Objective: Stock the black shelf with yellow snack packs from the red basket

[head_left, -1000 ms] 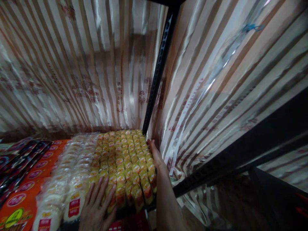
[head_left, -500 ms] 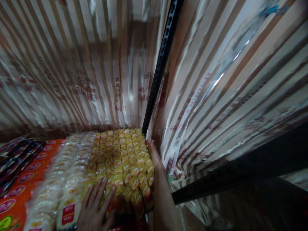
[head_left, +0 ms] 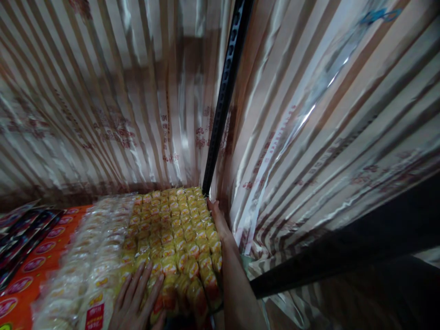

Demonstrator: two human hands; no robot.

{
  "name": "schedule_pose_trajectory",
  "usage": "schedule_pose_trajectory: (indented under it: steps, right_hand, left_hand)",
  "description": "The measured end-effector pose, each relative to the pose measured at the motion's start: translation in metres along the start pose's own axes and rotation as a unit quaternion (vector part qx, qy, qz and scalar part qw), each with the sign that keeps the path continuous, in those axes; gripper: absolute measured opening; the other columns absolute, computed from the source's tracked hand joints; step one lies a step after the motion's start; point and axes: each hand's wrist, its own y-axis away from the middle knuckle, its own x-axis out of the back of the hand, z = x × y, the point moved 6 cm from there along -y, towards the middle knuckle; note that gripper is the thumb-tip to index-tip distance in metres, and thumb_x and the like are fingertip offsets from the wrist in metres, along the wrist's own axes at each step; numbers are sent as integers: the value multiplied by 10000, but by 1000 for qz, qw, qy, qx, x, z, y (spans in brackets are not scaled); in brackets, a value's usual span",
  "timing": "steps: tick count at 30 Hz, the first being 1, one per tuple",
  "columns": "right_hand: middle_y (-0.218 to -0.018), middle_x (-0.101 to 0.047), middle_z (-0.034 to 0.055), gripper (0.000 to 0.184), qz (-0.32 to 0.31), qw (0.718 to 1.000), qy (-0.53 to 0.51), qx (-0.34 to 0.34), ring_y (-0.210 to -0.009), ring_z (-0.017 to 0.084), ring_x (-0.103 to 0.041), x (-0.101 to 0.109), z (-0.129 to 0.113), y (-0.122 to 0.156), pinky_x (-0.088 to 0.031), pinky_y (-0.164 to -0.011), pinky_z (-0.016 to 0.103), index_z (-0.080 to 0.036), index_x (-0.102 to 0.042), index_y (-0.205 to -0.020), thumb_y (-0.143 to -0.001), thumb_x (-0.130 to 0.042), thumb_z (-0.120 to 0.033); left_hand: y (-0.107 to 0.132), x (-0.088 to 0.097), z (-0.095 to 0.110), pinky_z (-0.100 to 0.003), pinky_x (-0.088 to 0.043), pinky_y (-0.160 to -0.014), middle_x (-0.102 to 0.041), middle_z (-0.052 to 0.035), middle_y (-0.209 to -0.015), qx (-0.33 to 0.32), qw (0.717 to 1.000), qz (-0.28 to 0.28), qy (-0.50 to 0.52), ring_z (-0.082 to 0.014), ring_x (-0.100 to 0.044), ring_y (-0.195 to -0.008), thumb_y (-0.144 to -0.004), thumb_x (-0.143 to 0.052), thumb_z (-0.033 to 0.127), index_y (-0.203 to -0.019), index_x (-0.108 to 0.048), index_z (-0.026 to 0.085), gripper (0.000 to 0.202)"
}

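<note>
yellow snack packs (head_left: 175,238) lie in tight rows on a shelf, in a block that runs from the front edge back to the foot of a black post (head_left: 223,96). seen from the head camera, the left hand (head_left: 137,298) lies flat on the front rows of this block, palm down, fingers spread apart and closed round nothing. its fingertips reach over the seam where the yellow packs meet a row of pale packs (head_left: 92,275) with red labels, which sits just beside the block on its left. the right hand (head_left: 216,217) stands on edge against the right side of the block, fingers straight and held together, pressed along the packs rather than clamped on any of them. its fingertips come close to the base of the post, and the forearm (head_left: 237,293) runs down along the block's right side to the bottom of the picture. further left lie orange packs (head_left: 30,275), and beyond them dark packs (head_left: 20,224) at the left edge. a striped plastic sheet (head_left: 103,91) hangs behind the shelf and to its right, shiny and creased, with red print on it. a black rail (head_left: 343,247) crosses the lower right corner
</note>
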Motion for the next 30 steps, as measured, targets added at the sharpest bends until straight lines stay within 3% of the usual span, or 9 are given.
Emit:
schedule_pose_trajectory:
  steps: [10,16,23,30]
  right_hand:
    - [-1214,-612,24,652,-33,997,-27,-57,-1190,224,-510,-19,0,5,-386,-999,432,-292,-482,-1286,-812,-303,-703]
    - [-1238,-595,48,686,-17,998,-38,-46,-1187,247,-511,-9,1,-4,-390,-985,456,-270,-457,-1313,-801,-324,-706]
    - [-1212,-612,60,677,-37,995,-48,-82,-1160,257,-535,-18,10,-5,-420,-947,464,-264,-462,-1307,-803,-332,-697]
    - [-1334,-512,35,692,5,997,-49,-58,-1269,235,-424,-12,-4,-11,-358,-1023,440,-272,-406,-1345,-797,-363,-693]
  left_hand:
    - [-4,1,1,-389,-117,-1132,-240,-115,-1490,4,1000,-4,8,-271,-190,-1379,-714,-619,323,-1422,-263,254,795]
    - [-2,2,2,-397,-143,-1123,-291,-130,-1465,6,1000,-14,5,-286,-217,-1369,-708,-627,324,-1397,-324,250,757]
    - [-2,3,1,-404,-193,-1103,-331,-138,-1444,11,1000,-19,11,-293,-260,-1351,-719,-619,327,-1374,-369,236,708]
    - [-2,2,1,-390,-188,-1107,-369,-115,-1426,16,1000,-16,5,-281,-271,-1348,-718,-618,335,-1348,-411,247,669]
